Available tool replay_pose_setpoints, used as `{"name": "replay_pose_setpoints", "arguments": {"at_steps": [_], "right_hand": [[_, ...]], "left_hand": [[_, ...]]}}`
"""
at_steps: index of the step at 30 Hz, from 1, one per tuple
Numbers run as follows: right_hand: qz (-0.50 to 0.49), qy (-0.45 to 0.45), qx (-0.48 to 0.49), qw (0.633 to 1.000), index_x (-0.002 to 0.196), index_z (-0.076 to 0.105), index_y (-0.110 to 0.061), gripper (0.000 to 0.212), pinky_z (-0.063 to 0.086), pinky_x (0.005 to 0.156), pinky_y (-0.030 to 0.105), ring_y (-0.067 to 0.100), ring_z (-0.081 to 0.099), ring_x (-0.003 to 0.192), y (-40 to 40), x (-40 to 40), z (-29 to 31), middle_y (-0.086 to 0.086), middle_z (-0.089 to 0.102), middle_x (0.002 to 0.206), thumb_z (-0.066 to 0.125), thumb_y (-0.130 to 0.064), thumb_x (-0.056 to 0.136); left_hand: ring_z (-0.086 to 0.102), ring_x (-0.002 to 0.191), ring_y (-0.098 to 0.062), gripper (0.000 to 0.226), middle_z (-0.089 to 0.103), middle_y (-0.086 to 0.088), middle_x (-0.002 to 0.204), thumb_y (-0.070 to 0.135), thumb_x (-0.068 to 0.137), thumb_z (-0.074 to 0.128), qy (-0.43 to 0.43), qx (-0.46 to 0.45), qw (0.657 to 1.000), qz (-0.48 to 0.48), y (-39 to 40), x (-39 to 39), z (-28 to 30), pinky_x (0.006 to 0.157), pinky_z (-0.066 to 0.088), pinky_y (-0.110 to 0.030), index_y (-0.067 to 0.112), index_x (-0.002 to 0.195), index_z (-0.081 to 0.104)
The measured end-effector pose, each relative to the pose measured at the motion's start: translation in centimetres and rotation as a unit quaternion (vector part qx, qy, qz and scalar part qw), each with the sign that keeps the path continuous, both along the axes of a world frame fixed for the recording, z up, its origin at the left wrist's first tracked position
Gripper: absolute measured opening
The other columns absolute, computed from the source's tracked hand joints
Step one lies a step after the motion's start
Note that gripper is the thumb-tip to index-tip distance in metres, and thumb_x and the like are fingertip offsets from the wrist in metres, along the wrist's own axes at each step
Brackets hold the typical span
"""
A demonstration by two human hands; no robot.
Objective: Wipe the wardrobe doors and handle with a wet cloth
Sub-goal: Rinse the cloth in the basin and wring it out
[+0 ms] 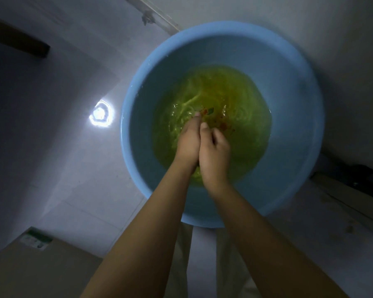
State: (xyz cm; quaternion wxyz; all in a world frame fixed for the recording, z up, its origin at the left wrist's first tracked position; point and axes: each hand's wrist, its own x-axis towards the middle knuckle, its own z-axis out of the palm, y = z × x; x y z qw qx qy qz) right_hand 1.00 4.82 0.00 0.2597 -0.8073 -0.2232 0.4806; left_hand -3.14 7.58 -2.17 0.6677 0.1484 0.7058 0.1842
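Soaking in the blue basin (289, 67), the yellow-green cloth (235, 100) lay underwater, likely limp, heavy and slippery. Left hand (188, 143) and right hand (215, 151) pressed together over it; whether they gripped it I could not tell. Bunching its middle would probably hold best

A yellow-green cloth (211, 117) lies sunk under water in a round blue basin (289, 67), spread across the basin's bottom in loose folds and ripples. A reddish-orange patch with a small green spot marks its middle. Its 6 o'clock part is hidden; its 12 o'clock edge lies short of the basin wall
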Motion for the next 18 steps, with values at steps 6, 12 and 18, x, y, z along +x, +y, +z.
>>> {"name": "replay_pose_setpoints", "arguments": {"at_steps": [6, 12, 18], "right_hand": [[0.084, -0.085, 0.055, 0.991, 0.055, 0.055, -0.011, 0.053, 0.045, 0.054, 0.044, 0.031, 0.055, 0.053, 2.1, 1.6, -2.2, 0.018, 0.058, 0.056, 0.046, -0.039, 0.099], [0.177, -0.073, -0.009, 0.982, 0.052, 0.047, -0.013, 0.057, 0.038, 0.052, 0.035, 0.026, 0.047, 0.05, 3.0, 4.0, -4.8, 0.011, 0.047, 0.05, 0.037, -0.038, 0.102], [0.009, -0.288, -0.04, 0.957, 0.107, 0.056, 0.002, 0.041, 0.035, 0.085, 0.031, 0.027, 0.05, 0.102, 3.6, 7.0, -6.2, 0.021, 0.056, 0.115, 0.036, -0.034, 0.102]], "left_hand": [[0.058, 0.057, -0.005, 0.044, 0.06, -0.002, 0.065, 0.03, 0.102, 0.035, 0.054, 0.028, 0.998, 0.015, 0.6, 0.7, 1.6, 0.057, 0.047, -0.021, 0.017, 0.066, 0.056], [0.044, 0.051, -0.008, 0.048, 0.046, 0.003, 0.053, 0.031, 0.102, 0.038, 0.135, 0.055, 0.989, 0.017, -0.2, 2.5, 2.0, 0.054, 0.037, -0.026, 0.018, 0.056, 0.044], [0.046, 0.12, -0.028, 0.034, 0.045, -0.013, 0.133, 0.034, 0.098, 0.042, 0.155, 0.013, 0.987, 0.035, -1.1, 2.4, 1.1, 0.106, 0.035, -0.039, 0.017, 0.123, 0.056]]}}
